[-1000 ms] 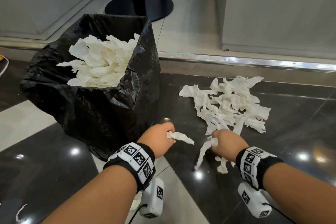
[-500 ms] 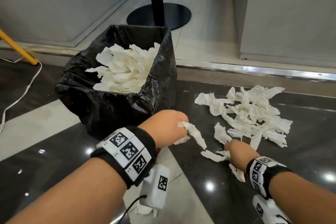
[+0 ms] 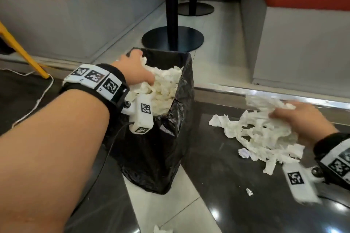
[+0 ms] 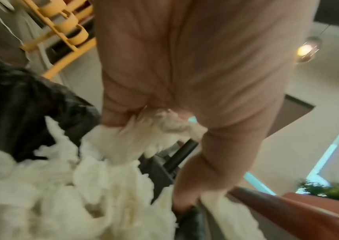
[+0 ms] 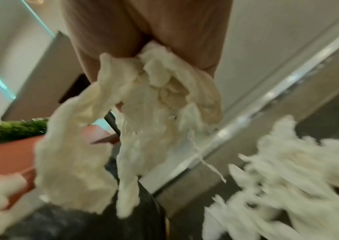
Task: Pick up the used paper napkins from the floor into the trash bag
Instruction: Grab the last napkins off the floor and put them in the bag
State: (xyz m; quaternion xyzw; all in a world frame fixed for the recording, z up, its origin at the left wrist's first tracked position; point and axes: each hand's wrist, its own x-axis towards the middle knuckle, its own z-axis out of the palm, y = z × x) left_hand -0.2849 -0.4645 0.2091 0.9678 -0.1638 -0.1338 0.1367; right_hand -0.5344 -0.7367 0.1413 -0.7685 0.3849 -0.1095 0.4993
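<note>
A black trash bag (image 3: 161, 147) stands on the dark floor, filled near its rim with crumpled white napkins (image 3: 164, 89). My left hand (image 3: 141, 66) is over the bag's mouth; in the left wrist view its fingers (image 4: 123, 97) curl round a napkin wad (image 4: 156, 126) just above the heap. To the right, a loose pile of napkins (image 3: 261, 138) lies on the floor. My right hand (image 3: 284, 113) is at the pile's far side and grips a bunch of napkins (image 5: 154, 97), which hangs from the fist.
A black table pedestal (image 3: 172, 38) stands behind the bag on a raised light floor with a metal step edge (image 3: 236, 91). A yellow leg (image 3: 22, 51) and white cable (image 3: 37, 100) lie at left. Small scraps (image 3: 249, 191) dot the floor.
My left hand has risen from the floor with its napkin to above the bag's mouth. My right hand has moved farther into the pile and taken a larger bunch.
</note>
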